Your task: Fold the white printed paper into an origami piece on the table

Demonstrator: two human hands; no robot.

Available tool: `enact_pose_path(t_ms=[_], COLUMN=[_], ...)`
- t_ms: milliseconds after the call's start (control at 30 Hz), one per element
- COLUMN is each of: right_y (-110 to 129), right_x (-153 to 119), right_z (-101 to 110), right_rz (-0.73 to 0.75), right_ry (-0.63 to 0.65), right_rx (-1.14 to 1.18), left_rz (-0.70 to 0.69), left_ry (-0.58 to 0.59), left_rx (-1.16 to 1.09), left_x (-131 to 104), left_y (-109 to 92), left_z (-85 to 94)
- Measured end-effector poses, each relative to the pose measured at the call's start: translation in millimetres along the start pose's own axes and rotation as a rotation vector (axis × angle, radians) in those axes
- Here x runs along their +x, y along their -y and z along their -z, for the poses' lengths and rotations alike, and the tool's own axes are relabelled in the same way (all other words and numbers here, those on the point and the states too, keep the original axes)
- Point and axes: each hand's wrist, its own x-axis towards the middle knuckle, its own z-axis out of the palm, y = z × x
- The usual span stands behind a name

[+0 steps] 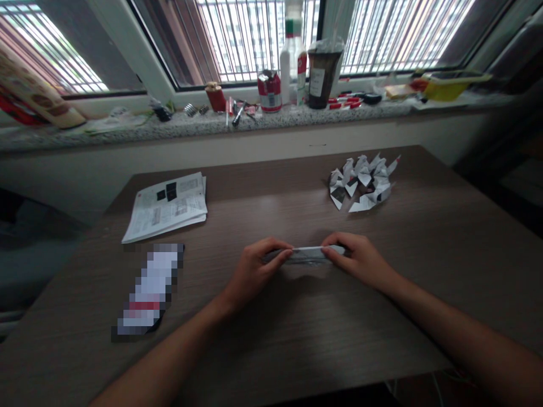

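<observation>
A narrow folded strip of printed paper (307, 254) is held level above the brown table (271, 203). My left hand (257, 265) pinches its left end between thumb and fingers. At the other end, my right hand (356, 260) grips it the same way. Beyond my right hand lies a curved group of folded paper pieces (373, 181), white with dark printed patches. A stack of printed sheets (169, 206) rests at the table's back left.
A blurred-out phone-like object (148, 291) lies left of my left hand. On the stone windowsill (190, 125) stand a red can (270, 91), a clear bottle (292, 62), a dark drink cup (322, 76) and a yellow container (447, 87).
</observation>
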Motion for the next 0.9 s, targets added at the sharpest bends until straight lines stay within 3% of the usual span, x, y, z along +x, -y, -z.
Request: enact_pose_path(t_ms=[300,633,900], right_y=[-2.2,-2.3,-1.9], right_x=[1.2,0.8,0.1], right_z=[-0.8,-4.1,-7.0], right_rz=[-0.013,-0.015,0.02], right_ry=[-0.003,0.007,-0.024], right_rx=[0.031,0.035,-0.017], left_rz=[0.035,0.168,0.067], left_ry=[0.002,0.014,0.026], left_rx=[-0.078,-0.093,-0.018], left_x=[1.4,3.3,1.3], left_y=[-1.1,-1.1,0.0], left_z=[0.3,-2.0,-3.9])
